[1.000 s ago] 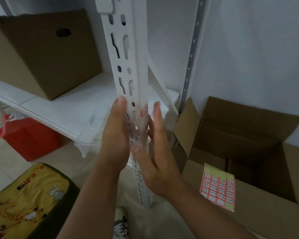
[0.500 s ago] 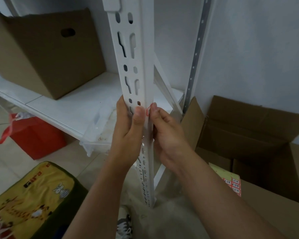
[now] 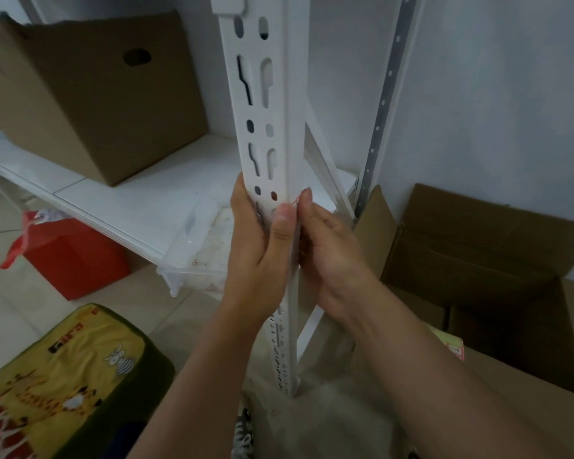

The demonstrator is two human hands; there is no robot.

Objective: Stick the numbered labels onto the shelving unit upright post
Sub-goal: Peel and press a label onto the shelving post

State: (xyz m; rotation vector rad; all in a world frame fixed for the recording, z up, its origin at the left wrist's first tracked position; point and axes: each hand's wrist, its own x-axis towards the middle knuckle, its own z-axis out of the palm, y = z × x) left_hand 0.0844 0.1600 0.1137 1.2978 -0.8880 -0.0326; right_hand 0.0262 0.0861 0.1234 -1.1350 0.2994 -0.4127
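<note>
Label (image 3: 298,196), thin and limp, sits on the stiff post (image 3: 279,94), its right face, under your right hand (image 3: 332,256), curled round it; left hand (image 3: 259,256) grips too, so rub edges down.

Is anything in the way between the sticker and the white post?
No, nothing visible. Only a red sliver of the label shows, already against the post edge under a fingertip of the right hand. The left hand grips the post.
</note>
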